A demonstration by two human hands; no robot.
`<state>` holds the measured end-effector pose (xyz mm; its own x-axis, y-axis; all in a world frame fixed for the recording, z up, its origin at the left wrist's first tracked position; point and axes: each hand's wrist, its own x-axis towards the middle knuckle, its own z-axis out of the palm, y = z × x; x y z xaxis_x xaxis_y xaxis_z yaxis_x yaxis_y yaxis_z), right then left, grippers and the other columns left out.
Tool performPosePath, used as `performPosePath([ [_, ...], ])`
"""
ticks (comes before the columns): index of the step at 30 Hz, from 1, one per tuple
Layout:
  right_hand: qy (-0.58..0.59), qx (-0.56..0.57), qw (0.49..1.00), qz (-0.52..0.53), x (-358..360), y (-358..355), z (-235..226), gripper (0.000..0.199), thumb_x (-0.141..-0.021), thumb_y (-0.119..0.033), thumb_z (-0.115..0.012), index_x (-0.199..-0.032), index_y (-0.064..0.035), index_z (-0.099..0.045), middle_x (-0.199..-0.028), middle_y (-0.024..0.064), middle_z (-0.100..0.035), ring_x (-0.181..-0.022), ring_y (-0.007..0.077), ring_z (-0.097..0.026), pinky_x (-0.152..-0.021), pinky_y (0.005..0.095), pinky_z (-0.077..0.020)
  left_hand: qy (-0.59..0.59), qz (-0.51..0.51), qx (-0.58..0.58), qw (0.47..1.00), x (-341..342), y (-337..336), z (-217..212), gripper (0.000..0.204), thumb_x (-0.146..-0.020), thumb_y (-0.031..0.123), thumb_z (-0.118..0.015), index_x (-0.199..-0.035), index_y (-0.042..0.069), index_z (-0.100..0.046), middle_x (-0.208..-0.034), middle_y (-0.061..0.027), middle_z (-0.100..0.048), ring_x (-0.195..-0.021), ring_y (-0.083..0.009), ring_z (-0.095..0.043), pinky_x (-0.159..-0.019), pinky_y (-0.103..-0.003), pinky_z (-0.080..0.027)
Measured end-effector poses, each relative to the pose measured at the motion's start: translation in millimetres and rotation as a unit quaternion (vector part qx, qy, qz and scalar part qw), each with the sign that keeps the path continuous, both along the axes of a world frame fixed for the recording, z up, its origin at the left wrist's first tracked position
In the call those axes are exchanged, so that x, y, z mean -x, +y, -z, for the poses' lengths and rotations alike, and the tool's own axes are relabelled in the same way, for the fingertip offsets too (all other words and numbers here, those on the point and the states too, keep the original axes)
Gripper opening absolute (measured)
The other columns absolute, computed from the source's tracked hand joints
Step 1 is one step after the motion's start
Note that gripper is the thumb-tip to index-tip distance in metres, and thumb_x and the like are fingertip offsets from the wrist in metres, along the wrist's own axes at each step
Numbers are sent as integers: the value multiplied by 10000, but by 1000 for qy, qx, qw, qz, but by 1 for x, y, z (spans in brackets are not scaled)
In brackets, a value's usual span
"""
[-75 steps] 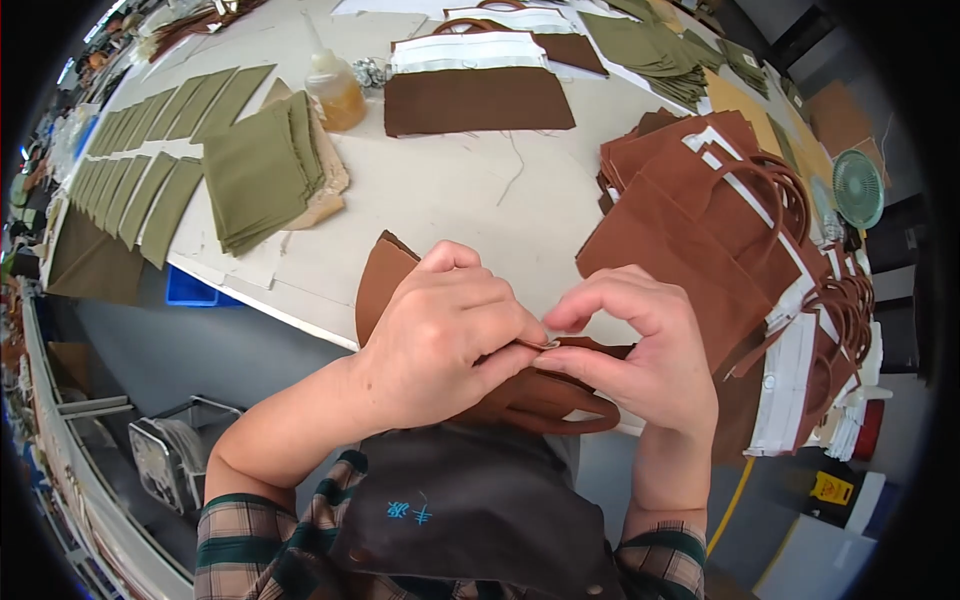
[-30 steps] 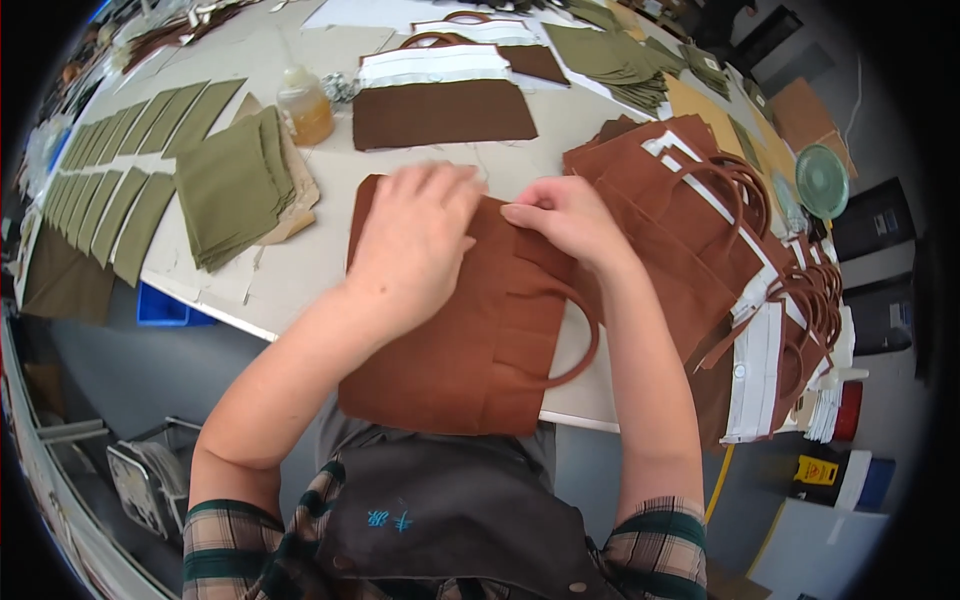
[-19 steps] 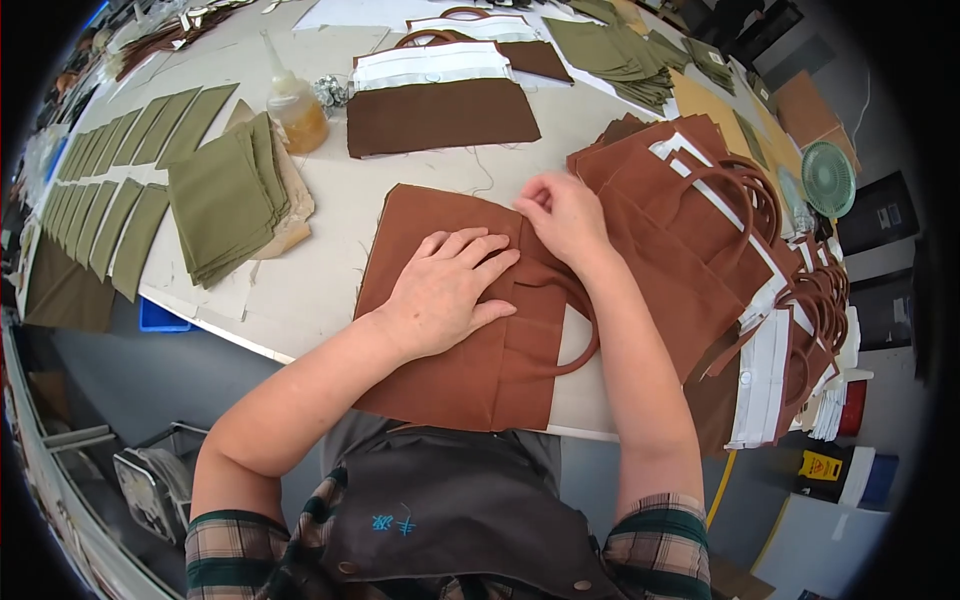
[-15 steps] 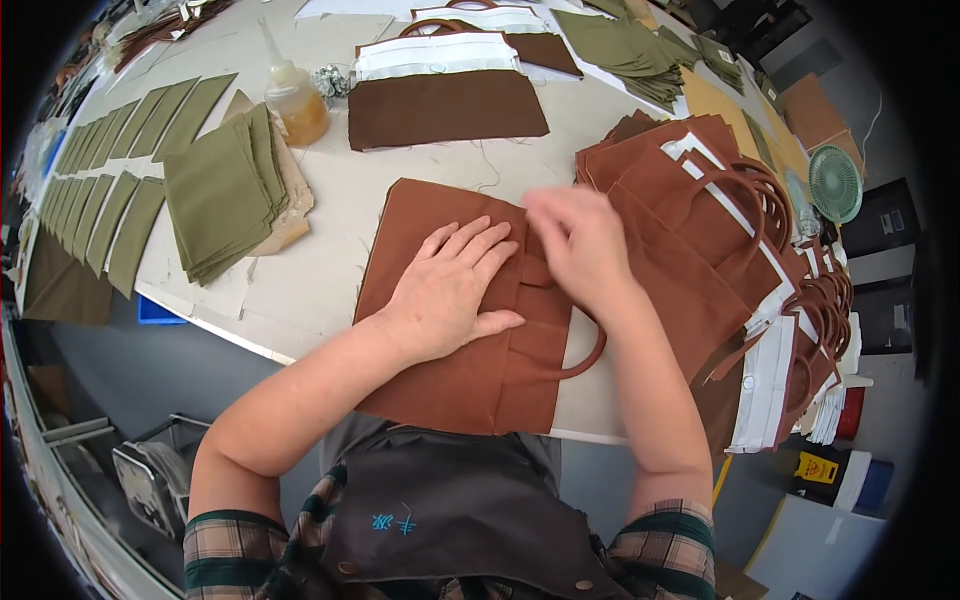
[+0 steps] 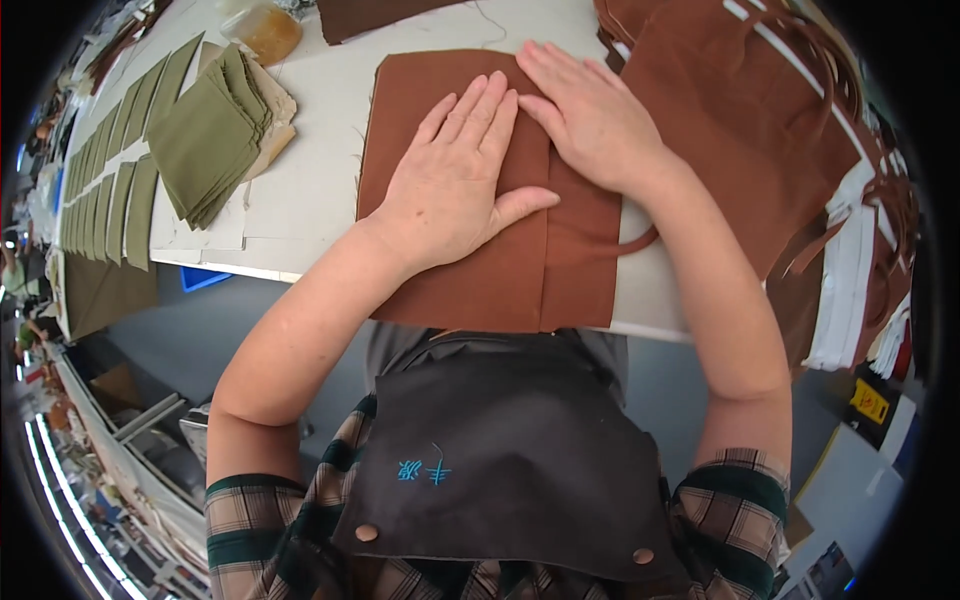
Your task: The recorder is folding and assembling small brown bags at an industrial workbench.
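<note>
A rust-brown fabric bag panel point(image 5: 470, 290) lies flat in front of me at the table's near edge. Across it runs a straight seam or fold, and a looped handle point(image 5: 638, 243) sticks out from its right side. My left hand point(image 5: 455, 180) rests palm down on the panel, fingers stretched out and thumb spread toward the seam. Over the panel's upper right part lies my right hand point(image 5: 590, 120), its fingers extended toward the far edge by the seam. Neither hand grips anything. What is under the palms is hidden.
To the right, brown panels with handles point(image 5: 730, 130) are piled up, white strips point(image 5: 845, 270) along their edges. Olive fabric pieces point(image 5: 205, 140) lie stacked at left beside rows of olive strips point(image 5: 140, 210). A bottle of amber liquid point(image 5: 265, 35) stands behind them.
My right hand, blurred and curled before, now lies flattened on the panel near the seam. My left hand stays on the panel. The view has tilted down toward my apron.
</note>
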<state>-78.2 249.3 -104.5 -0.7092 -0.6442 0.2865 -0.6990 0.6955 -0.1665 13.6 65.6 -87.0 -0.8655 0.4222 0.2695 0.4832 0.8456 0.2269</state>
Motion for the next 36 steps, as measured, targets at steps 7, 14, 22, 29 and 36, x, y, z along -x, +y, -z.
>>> performPosePath([
  [7, -79, 113, 990, 19, 5, 12, 2, 434, -930, -342, -563, -1267, -72, -599, -1418, 102, -496, -1349, 245, -412, -1108, 388, -343, -113, 68, 47, 990, -57, 9, -24, 627, -887, 400, -618, -1442, 179, -427, -1548, -108, -290, -1435, -313, -249, -1159, -467, -223],
  [14, -56, 226, 970, 76, -26, 54, -40, 346, -856, -256, -666, -1125, -42, -628, -1182, 119, -637, -1092, 276, -601, -915, 375, -482, -101, 62, 25, 993, -61, 9, -29, 751, -800, 517, -666, -1427, 166, -449, -1538, -113, -307, -1426, -322, -262, -1151, -481, -219],
  [22, -305, 167, 896, 276, -77, 84, -49, 315, -787, -297, -767, -820, -12, -637, -624, 69, -617, -571, 164, -606, -550, 310, -481, -102, 64, 34, 992, -67, 11, -29, 958, -700, 668, -672, -1433, 104, -423, -1527, -178, -298, -1415, -355, -267, -1147, -496, -200],
  [29, -282, 171, 911, 247, -77, 79, -64, 300, -799, -212, -737, -980, -25, -589, -690, 88, -620, -634, 244, -619, -615, 366, -500, -115, 46, -8, 992, -67, 10, -33, 1032, -670, 680, -687, -1455, 86, -375, -1536, -231, -239, -1438, -368, -218, -1148, -510, -187],
  [36, -308, 297, 886, 176, -75, 64, -90, 251, -849, -149, -685, -1043, -22, -591, -679, 39, -592, -632, 130, -599, -545, 299, -475, -151, 62, -62, 985, -72, 15, -42, 1143, -594, 623, -789, -1485, 89, -313, -1543, -267, -162, -1442, -414, -157, -1131, -555, -178],
])
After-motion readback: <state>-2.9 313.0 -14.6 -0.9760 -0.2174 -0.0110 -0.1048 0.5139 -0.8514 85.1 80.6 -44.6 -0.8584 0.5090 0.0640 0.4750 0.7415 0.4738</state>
